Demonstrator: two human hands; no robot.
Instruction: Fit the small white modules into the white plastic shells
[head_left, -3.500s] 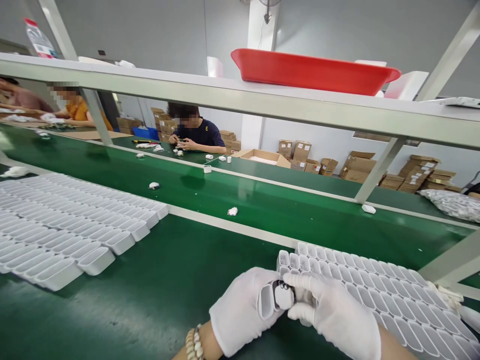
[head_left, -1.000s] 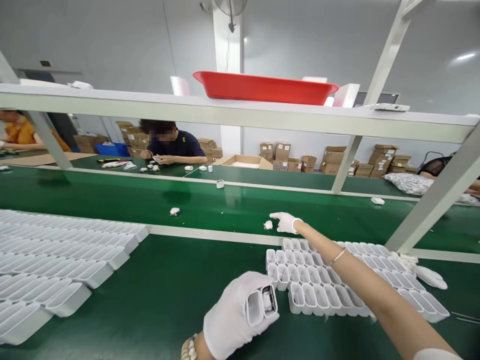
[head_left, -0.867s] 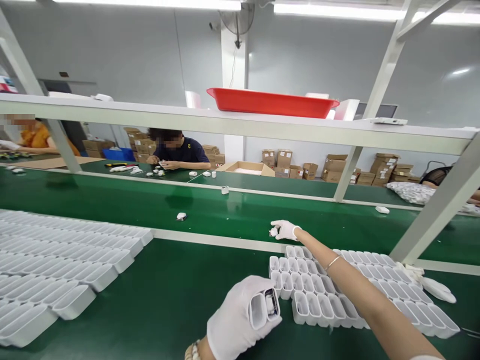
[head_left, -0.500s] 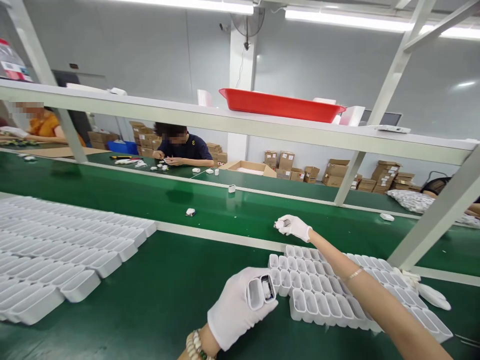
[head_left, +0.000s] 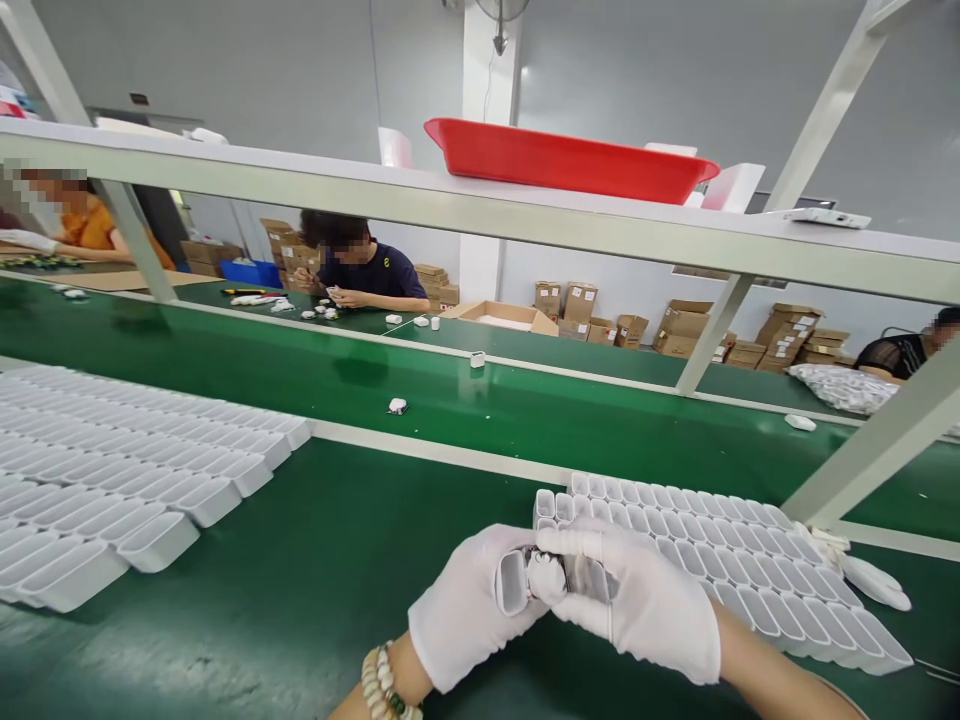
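White part [head_left: 547, 578], one, between two gloved hands [head_left: 474, 602]

Cup [head_left: 513, 584] in the left hand [head_left: 459, 608], right hand [head_left: 646, 606] at its three o'clock! From there, along the bench [head_left: 300, 600], one block of cups [head_left: 142, 468] at ten, another block [head_left: 750, 565] at two, and high at twelve a tray [head_left: 570, 162] on the shelf [head_left: 375, 195]!

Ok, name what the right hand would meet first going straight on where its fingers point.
Most likely the left hand, which holds an open white container ahead of the right hand; depth is unclear, so they may touch.
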